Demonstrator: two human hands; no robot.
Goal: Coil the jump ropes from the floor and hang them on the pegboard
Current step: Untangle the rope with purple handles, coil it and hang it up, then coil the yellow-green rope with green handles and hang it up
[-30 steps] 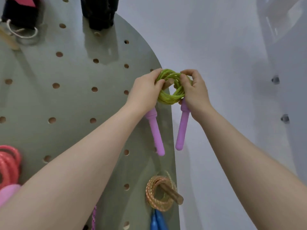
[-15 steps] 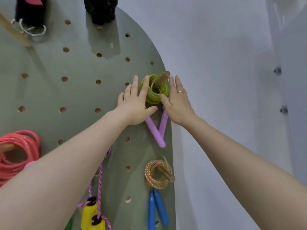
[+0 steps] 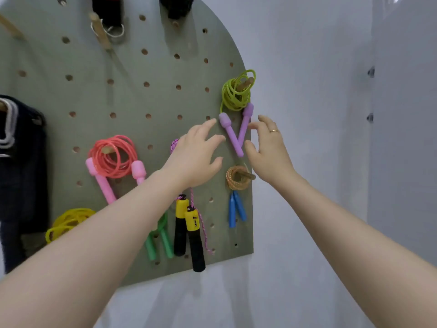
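Both grips wide: my left hand [image 3: 194, 157] and right hand [image 3: 269, 152] flank the purple handles [image 3: 236, 133]; green rope [image 3: 236, 93] hangs on its peg [image 3: 246, 82], upper right.

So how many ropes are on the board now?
6: lime top right, orange beneath, coral centre-left, yellow lower left, green-handled and black-handled bottom. Arms may hide others.

Green coiled rope [image 3: 236, 93] on pegboard [image 3: 132, 100] peg, purple handles [image 3: 234, 133] between two open hands [image 3: 196, 159].
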